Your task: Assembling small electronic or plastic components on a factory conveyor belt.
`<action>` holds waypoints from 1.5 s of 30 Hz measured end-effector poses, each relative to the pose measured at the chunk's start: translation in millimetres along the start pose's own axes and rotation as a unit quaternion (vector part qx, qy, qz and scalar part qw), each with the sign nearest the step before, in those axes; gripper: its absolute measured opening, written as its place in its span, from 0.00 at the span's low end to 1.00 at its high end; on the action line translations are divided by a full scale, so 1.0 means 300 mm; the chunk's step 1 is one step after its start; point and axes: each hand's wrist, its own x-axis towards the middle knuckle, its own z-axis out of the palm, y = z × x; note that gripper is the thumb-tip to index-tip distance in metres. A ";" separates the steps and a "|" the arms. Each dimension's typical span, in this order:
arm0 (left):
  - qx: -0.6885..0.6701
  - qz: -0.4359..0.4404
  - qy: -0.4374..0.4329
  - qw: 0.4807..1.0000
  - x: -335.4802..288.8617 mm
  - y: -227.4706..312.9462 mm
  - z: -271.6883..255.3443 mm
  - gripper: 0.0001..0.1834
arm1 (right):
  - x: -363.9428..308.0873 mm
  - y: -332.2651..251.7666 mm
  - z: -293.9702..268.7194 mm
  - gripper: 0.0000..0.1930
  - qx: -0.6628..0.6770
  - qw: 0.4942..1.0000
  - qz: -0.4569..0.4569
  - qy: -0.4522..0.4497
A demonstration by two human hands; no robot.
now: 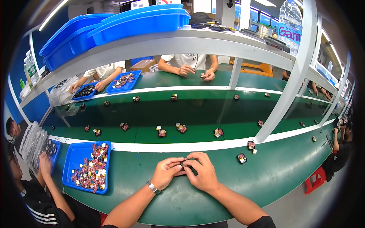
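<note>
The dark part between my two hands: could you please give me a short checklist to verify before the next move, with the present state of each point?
1. Dark part is held by the left hand and the right hand: ok, fingers of both are on it.
2. Dark part is correctly put together: cannot tell, fingers cover much of it.
3. Blue tray has small parts in it: ok, many lie there in a heap.
4. Watch is off the left wrist: not ok, it is worn there.
5. Loose piece on the table is apart from the right hand: ok.
</note>
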 end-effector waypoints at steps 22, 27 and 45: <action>0.020 -0.012 0.033 0.999 0.000 0.018 0.021 0.16 | -0.011 0.019 0.027 0.10 -0.134 0.989 -0.068 0.013; 0.032 -0.005 0.046 0.998 0.005 -0.005 0.013 0.17 | -0.023 0.042 0.057 0.09 -0.186 0.979 -0.086 0.005; 0.035 0.003 -0.032 0.999 0.033 0.014 0.004 0.19 | 0.170 0.678 -0.339 0.19 -0.348 0.903 0.216 0.133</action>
